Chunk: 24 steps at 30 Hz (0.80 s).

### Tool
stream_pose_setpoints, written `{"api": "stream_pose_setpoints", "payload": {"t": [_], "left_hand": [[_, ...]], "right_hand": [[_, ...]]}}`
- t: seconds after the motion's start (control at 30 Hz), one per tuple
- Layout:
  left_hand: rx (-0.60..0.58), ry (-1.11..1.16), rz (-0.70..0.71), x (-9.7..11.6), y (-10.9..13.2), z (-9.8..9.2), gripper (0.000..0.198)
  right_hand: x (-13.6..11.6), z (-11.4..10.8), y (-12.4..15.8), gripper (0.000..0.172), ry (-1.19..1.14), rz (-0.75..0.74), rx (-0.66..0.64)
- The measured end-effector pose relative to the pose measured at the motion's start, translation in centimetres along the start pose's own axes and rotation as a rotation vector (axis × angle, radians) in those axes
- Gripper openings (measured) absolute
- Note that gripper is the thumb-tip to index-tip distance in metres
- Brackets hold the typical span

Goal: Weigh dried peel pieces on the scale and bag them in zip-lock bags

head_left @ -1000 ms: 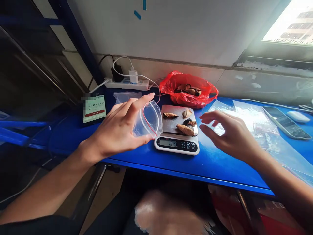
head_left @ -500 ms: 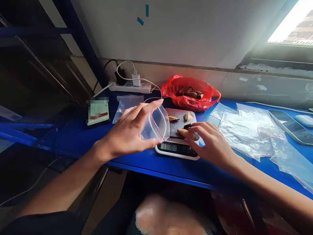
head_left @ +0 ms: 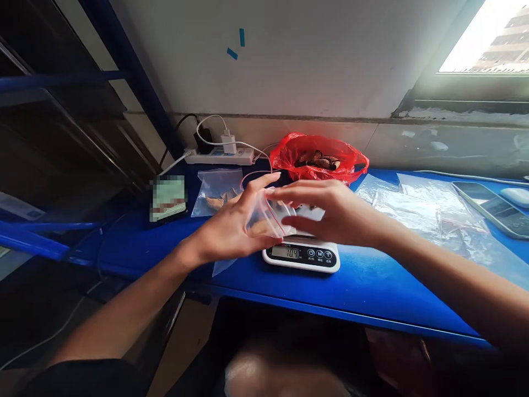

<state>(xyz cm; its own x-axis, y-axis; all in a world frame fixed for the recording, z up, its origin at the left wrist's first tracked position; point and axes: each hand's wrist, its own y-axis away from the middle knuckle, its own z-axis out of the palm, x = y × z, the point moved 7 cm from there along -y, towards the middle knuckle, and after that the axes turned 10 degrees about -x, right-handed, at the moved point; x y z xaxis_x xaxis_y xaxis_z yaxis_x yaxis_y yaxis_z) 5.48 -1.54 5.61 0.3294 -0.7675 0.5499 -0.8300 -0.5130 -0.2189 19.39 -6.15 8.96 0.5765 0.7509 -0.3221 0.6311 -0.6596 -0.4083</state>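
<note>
The blue desk [head_left: 372, 281] runs across the whole scene, its near edge slanting down to the right; blue surface shows between the scale and that edge, and to the right of the scale. Flat clear plastic bags [head_left: 417, 204] spread over the right side, with a phone [head_left: 491, 209] beyond them at the far right.

The right hand [head_left: 326, 212] has come over from the scale to the mouth of the bag; half a second ago it was at the pieces on the plate. Its fingers are loosely curved, and I cannot tell whether they hold anything. The left hand [head_left: 225, 226] stays curled around a small zip bag, thumb below and index finger above, the mouth facing right.

A red plastic bag [head_left: 285, 154] of dried brown pieces sits far, near the wall. The digital scale [head_left: 301, 257] reads 10.4, as before; the right hand hides most of its plate. A filled zip bag [head_left: 219, 190] lies to the left, partly behind the left hand.

Inside the small zip bag [head_left: 255, 216], a tan dried piece [head_left: 260, 227] now shows.
</note>
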Motion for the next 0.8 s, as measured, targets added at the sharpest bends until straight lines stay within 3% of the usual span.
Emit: {"api": "stream_pose_setpoints", "payload": {"t": [0.1,0.17,0.23,0.4,0.5,0.63,0.8], "left_hand": [[0.056,0.03,-0.047,-1.1,0.4,-0.9,0.094],[0.095,0.051,-0.045,-1.6,0.5,-1.3,0.093],[0.125,0.08,-0.035,-1.9,0.6,-1.6,0.093],[0.107,0.103,-0.033,-2.0,0.4,-1.1,0.091],[0.093,0.115,-0.049,-2.0,0.4,-0.9,0.091],[0.058,0.133,-0.076,-2.3,0.3,-0.7,0.091],[0.023,0.134,-0.052,-2.3,-0.5,-0.3,0.089]], "right_hand": [[3.8,-0.8,1.7,0.039,0.043,0.176,0.153],[5.9,0.1,2.9,0.055,0.141,0.269,0.1],[6.7,1.7,3.3,0.064,0.163,0.266,-0.01],[6.4,4.7,1.3,0.035,0.105,0.176,-0.15],[6.7,5.4,0.4,0.032,0.131,0.213,-0.158],[7.4,4.9,1.0,0.03,0.145,0.24,-0.029],[6.5,2.1,1.7,0.028,0.165,0.204,0.175]]}}
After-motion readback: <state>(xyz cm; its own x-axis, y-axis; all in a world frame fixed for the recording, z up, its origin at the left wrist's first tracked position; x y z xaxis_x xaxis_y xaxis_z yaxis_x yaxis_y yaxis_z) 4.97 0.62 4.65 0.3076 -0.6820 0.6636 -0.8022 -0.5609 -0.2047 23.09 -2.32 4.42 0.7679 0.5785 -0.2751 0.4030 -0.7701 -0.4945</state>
